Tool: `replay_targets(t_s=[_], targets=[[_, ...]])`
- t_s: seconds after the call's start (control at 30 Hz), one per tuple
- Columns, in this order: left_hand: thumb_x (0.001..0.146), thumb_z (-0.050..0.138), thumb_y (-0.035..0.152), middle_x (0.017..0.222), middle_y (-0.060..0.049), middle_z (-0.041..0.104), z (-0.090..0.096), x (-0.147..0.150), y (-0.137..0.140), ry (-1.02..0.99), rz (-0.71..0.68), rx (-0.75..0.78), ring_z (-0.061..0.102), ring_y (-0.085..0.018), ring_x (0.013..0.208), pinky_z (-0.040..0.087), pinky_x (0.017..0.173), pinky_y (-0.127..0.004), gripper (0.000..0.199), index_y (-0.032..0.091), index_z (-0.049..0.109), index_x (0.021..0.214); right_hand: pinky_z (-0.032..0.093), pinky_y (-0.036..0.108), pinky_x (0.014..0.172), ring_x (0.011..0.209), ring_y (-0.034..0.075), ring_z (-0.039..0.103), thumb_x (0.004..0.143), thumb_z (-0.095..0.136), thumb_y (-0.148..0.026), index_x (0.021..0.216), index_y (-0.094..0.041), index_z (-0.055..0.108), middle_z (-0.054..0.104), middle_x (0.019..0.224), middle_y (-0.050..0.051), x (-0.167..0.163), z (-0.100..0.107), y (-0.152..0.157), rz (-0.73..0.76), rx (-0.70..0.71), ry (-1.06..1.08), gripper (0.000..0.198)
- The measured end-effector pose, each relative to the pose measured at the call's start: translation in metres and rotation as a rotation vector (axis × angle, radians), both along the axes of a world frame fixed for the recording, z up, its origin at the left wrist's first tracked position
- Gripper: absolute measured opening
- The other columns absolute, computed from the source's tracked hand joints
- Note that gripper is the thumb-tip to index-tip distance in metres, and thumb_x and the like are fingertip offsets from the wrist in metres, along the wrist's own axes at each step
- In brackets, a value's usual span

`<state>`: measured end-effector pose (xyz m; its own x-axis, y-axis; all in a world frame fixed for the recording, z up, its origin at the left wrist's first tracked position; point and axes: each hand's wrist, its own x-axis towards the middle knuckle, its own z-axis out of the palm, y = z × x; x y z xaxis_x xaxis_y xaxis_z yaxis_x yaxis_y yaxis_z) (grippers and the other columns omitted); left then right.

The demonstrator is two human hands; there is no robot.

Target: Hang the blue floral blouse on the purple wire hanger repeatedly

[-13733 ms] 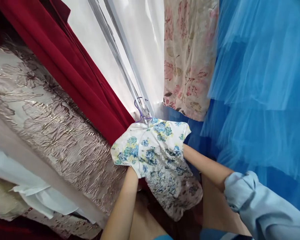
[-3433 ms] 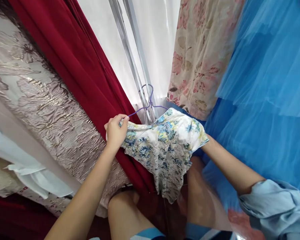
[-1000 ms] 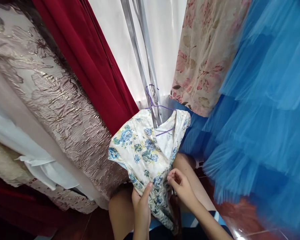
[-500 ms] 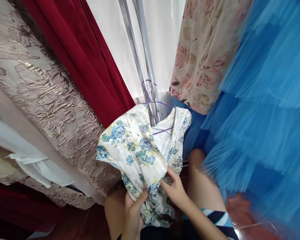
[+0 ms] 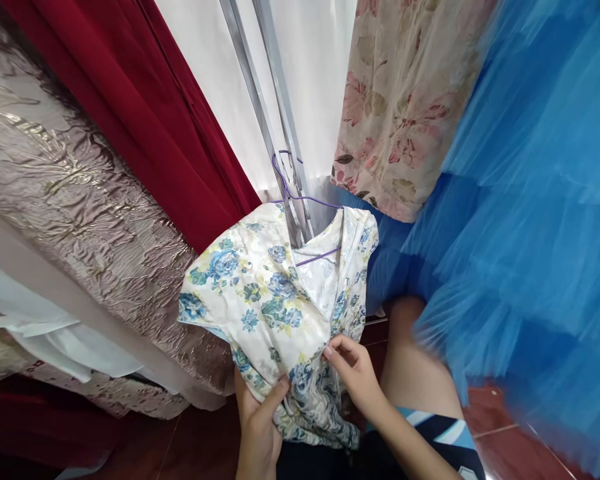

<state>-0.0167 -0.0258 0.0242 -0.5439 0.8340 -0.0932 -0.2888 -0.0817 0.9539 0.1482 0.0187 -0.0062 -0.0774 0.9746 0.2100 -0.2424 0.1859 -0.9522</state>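
A white dress with blue and green flowers [image 5: 260, 287] hangs in front of me on a purple wire hanger [image 5: 310, 199]. Its V-shaped neckline lies open and shows the pale inner side. My left hand [image 5: 263, 423] grips the lower left part of the bodice, thumb on top and fingers behind the cloth. My right hand [image 5: 353, 373] pinches the front of the bodice below the point of the neckline, thumb and forefinger together. The gathered lower part of the dress bunches between my two hands, above my lap.
A grey metal stand [image 5: 260, 87] rises behind the hanger. Dark red cloth [image 5: 145, 133] and a pink-gold brocade garment [image 5: 100, 200] hang at left. A pink-flowered garment [image 5: 395, 120] and blue layered tulle [image 5: 520, 220] hang at right. The floor is red tile [image 5: 500, 427].
My right hand has shifted from reaching under the bodice edge to pinching the cloth on its front. The dress and hanger sit slightly farther left in view.
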Motion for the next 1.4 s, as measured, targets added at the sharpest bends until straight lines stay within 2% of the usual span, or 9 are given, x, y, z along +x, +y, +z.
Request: replay_targets(t_s=[0.13,0.3,0.4,0.5,0.8,0.93,1.03,1.23,1.4], targets=[[0.069,0.085,0.033,0.129,-0.011,0.066,0.007,0.004,0.005,0.004,-0.021,-0.008,0.058,-0.035,0.126,0.051,0.103,-0.048,0.078,0.027,0.052,0.140,0.039,0.027,0.068,0.071,0.016,0.052,0.090,0.063,-0.032,0.072,-0.018,0.059,0.057,0.069,0.001,0.006,0.005,-0.005,-0.032,-0.021,0.034,0.024],[0.076,0.079,0.016,0.150,-0.009,0.046,0.015,0.007,0.008,0.569,0.192,0.425,0.043,-0.028,0.140,0.040,0.115,-0.044,0.072,0.030,0.050,0.140,0.033,0.026,0.063,0.065,0.014,0.045,0.089,0.062,-0.029,0.067,-0.018,0.054,0.050,0.065,-0.001,0.013,0.013,-0.017,-0.054,-0.060,0.017,0.026],[0.083,0.069,0.011,0.131,-0.007,0.059,0.012,0.015,0.008,0.965,-0.136,0.502,0.056,-0.024,0.125,0.047,0.107,-0.039,0.043,0.027,0.064,0.122,0.029,0.026,0.059,0.061,0.012,0.037,0.090,0.062,-0.031,0.066,-0.018,0.050,0.044,0.063,-0.003,0.013,0.018,-0.022,-0.006,-0.077,-0.012,0.030],[0.089,0.061,0.009,0.123,-0.007,0.060,0.004,0.033,0.009,1.118,-0.362,0.473,0.061,-0.021,0.117,0.052,0.100,-0.035,0.031,0.027,0.068,0.114,0.027,0.026,0.058,0.058,0.011,0.033,0.091,0.061,-0.033,0.067,-0.019,0.048,0.040,0.061,-0.005,0.014,0.022,-0.026,0.033,-0.086,-0.026,0.031],[0.088,0.059,0.002,0.095,-0.003,0.066,0.002,0.053,0.024,1.000,-0.467,0.550,0.066,-0.013,0.089,0.054,0.079,-0.021,0.027,0.023,0.070,0.102,0.029,0.026,0.058,0.061,0.012,0.035,0.094,0.057,-0.034,0.069,-0.020,0.045,0.037,0.064,-0.005,0.033,0.023,-0.024,0.022,-0.062,-0.155,0.031],[0.087,0.060,0.000,0.090,-0.002,0.066,0.013,0.052,0.036,0.981,-0.497,0.599,0.066,-0.011,0.082,0.052,0.074,-0.019,0.026,0.021,0.071,0.095,0.036,0.025,0.065,0.068,0.013,0.043,0.089,0.062,-0.026,0.086,-0.020,0.050,0.044,0.074,-0.004,0.042,0.024,-0.018,0.064,-0.024,-0.178,0.014],[0.085,0.063,-0.001,0.086,-0.002,0.065,0.014,0.059,0.040,0.946,-0.493,0.646,0.065,-0.011,0.078,0.052,0.070,-0.018,0.027,0.021,0.073,0.096,0.041,0.026,0.077,0.084,0.016,0.051,0.080,0.068,-0.016,0.100,-0.022,0.051,0.052,0.090,-0.001,0.052,0.025,-0.012,0.041,0.042,-0.233,0.026],[0.085,0.063,0.001,0.082,-0.002,0.059,0.014,0.070,0.039,0.931,-0.525,0.653,0.061,-0.010,0.072,0.050,0.066,-0.020,0.023,0.020,0.073,0.093,0.039,0.025,0.070,0.075,0.015,0.048,0.090,0.059,-0.023,0.080,-0.020,0.050,0.050,0.077,-0.002,0.053,0.014,-0.007,0.067,0.080,-0.294,0.014],[0.086,0.068,0.013,0.084,-0.002,0.056,0.046,0.064,0.065,0.914,-0.460,0.517,0.060,-0.013,0.079,0.049,0.071,-0.024,0.011,0.019,0.070,0.076,0.035,0.026,0.064,0.067,0.013,0.042,0.091,0.062,-0.036,0.070,-0.018,0.047,0.046,0.067,-0.003,0.049,0.007,-0.008,0.022,0.051,-0.261,0.031]])
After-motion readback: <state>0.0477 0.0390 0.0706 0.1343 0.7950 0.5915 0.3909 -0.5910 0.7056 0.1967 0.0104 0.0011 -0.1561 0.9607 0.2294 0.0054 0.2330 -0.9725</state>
